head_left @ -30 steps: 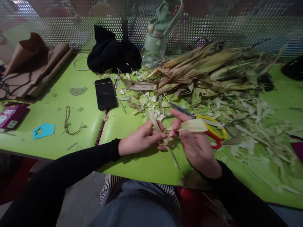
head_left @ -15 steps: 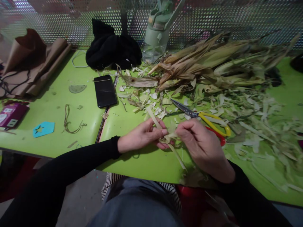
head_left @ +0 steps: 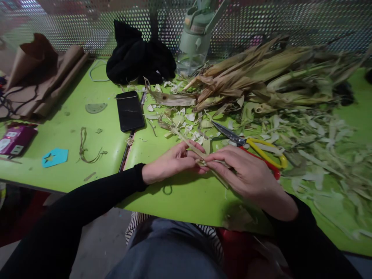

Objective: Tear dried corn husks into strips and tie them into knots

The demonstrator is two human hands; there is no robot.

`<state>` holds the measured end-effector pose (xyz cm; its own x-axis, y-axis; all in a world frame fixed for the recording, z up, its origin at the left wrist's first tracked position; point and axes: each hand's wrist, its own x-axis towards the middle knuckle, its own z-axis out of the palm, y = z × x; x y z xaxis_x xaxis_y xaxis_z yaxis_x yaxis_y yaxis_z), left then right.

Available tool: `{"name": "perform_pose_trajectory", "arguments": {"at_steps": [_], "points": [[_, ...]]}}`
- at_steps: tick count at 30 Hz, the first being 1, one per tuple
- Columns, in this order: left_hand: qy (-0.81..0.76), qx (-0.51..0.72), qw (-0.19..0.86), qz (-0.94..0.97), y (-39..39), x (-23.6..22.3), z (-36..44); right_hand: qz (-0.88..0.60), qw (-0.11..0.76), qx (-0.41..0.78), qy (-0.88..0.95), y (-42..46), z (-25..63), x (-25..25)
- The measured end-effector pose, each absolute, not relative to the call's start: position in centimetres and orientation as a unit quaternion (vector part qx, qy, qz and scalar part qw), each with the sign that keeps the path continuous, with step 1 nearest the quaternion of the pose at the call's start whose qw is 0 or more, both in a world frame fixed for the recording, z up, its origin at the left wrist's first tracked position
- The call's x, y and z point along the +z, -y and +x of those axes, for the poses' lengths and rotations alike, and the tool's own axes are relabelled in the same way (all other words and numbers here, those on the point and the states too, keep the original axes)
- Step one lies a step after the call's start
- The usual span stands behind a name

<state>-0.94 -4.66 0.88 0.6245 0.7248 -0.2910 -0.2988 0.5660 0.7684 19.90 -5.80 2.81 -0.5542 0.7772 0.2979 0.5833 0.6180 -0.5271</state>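
My left hand point(head_left: 177, 161) is closed around pale strips of corn husk point(head_left: 191, 145), one of which sticks up past the fingers toward the back left. My right hand point(head_left: 247, 174) pinches the same strips from the other side, its thumb and forefinger close to the left fingertips. A strip end points down and right below my right fingers. Just behind the right hand lie scissors point(head_left: 232, 135) with one yellow and one red handle, blades toward the back left. Husk scraps point(head_left: 186, 120) are scattered behind both hands.
A heap of dried corn husks point(head_left: 250, 73) fills the back right. Beside it stand a green bottle point(head_left: 194, 38) and black cloth point(head_left: 139, 58). A phone point(head_left: 130, 111), twine point(head_left: 87, 149), a blue paper piece point(head_left: 54, 157), a purple box point(head_left: 19, 139) and brown paper point(head_left: 43, 81) lie left.
My right hand has shifted from gripping the strips at the side to pinching them near my left fingertips. The strip above the left hand now leans further left.
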Motion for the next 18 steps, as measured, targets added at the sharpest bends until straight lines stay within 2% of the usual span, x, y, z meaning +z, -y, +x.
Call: {"name": "perform_pose_trajectory", "arguments": {"at_steps": [9, 18], "points": [[-0.278, 0.299, 0.834, 0.372, 4.64, 0.89, -0.97, -0.403, 0.279, 0.207, 0.847, 5.92, 19.91, 2.77], [-0.295, 0.308, 0.828, 0.365, 4.54, 0.54, -0.98, -0.372, 0.250, 0.249, 0.858, 5.59, 20.56, 3.57]]}}
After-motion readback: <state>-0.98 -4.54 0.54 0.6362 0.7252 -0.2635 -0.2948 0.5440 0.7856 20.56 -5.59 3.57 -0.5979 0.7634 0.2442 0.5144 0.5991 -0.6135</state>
